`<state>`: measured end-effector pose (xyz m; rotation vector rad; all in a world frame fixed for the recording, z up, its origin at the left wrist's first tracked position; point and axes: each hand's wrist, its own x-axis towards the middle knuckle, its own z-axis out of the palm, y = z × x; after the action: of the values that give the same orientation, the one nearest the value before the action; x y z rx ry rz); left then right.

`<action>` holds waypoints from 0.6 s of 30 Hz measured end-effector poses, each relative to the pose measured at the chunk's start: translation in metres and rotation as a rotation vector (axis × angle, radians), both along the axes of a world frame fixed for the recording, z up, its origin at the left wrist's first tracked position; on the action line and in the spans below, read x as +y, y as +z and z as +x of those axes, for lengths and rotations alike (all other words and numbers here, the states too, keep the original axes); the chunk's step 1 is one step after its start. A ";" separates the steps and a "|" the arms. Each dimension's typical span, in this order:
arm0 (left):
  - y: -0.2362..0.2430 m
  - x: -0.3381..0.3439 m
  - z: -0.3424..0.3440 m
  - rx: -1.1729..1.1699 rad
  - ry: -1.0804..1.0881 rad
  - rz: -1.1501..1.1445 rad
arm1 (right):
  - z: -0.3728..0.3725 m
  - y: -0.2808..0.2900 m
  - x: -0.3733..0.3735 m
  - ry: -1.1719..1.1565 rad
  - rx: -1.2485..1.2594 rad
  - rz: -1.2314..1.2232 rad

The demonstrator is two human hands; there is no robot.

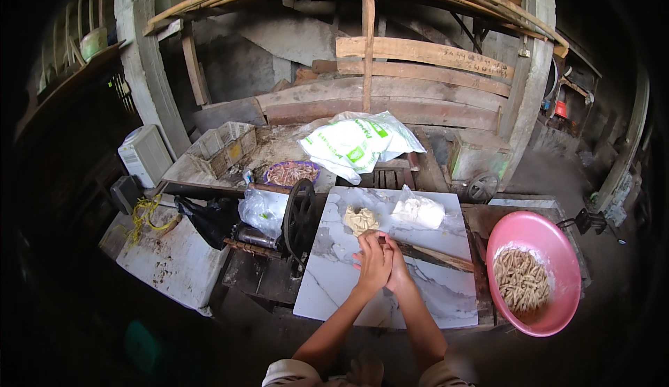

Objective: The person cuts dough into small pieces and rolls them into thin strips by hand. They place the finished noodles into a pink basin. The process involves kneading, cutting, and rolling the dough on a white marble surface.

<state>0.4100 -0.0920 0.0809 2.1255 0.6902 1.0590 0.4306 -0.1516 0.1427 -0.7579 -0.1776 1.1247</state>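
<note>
My left hand (374,267) and my right hand (398,267) are pressed together above a white marble-patterned board (322,261). The fingers of both are closed against each other, and anything between the palms is hidden. Just beyond my fingertips lies a lump of beige dough (361,220) on the board. To its right rests a clear plastic bag of white powder (419,211). A long wooden stick (440,257) lies on the board to the right of my hands, its left end near them.
At the right stands a pink basin (568,275) with many short dough sticks (519,281). A black-wheeled machine (300,223) borders the board's left side. Behind are white-and-green sacks (359,142), a purple-rimmed tray (291,173) of thin pieces and a plastic crate (221,149).
</note>
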 end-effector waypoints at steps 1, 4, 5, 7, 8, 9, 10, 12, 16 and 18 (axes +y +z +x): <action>0.022 -0.005 -0.009 0.015 -0.050 0.057 | 0.001 0.003 -0.010 0.023 0.008 0.009; 0.056 -0.008 -0.033 0.164 -0.146 0.260 | 0.005 -0.018 -0.021 -0.047 -0.029 -0.078; 0.059 -0.009 -0.036 0.232 -0.171 0.331 | 0.009 -0.023 -0.025 -0.014 0.010 -0.068; 0.063 -0.009 -0.041 0.239 -0.189 0.398 | 0.011 -0.028 -0.031 -0.052 -0.048 -0.022; 0.064 -0.007 -0.044 0.242 -0.194 0.435 | 0.010 -0.026 -0.030 -0.068 -0.077 0.005; 0.063 0.000 -0.047 0.181 -0.254 0.404 | 0.008 -0.024 -0.029 -0.179 -0.040 0.009; 0.060 0.013 -0.052 0.126 -0.304 0.376 | 0.000 -0.013 -0.026 -0.280 0.000 0.018; 0.053 0.029 -0.052 -0.049 -0.405 0.244 | 0.007 -0.013 -0.028 -0.408 0.111 0.113; 0.030 0.051 -0.054 -0.187 -0.515 -0.098 | 0.017 -0.019 -0.024 -0.598 0.288 0.143; 0.029 0.055 -0.054 -0.224 -0.580 -0.374 | 0.003 -0.007 -0.014 -0.638 0.157 0.175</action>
<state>0.3560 -0.0372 0.1096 1.6917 0.1258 0.7561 0.4339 -0.1658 0.1360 -0.5100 0.0972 0.5471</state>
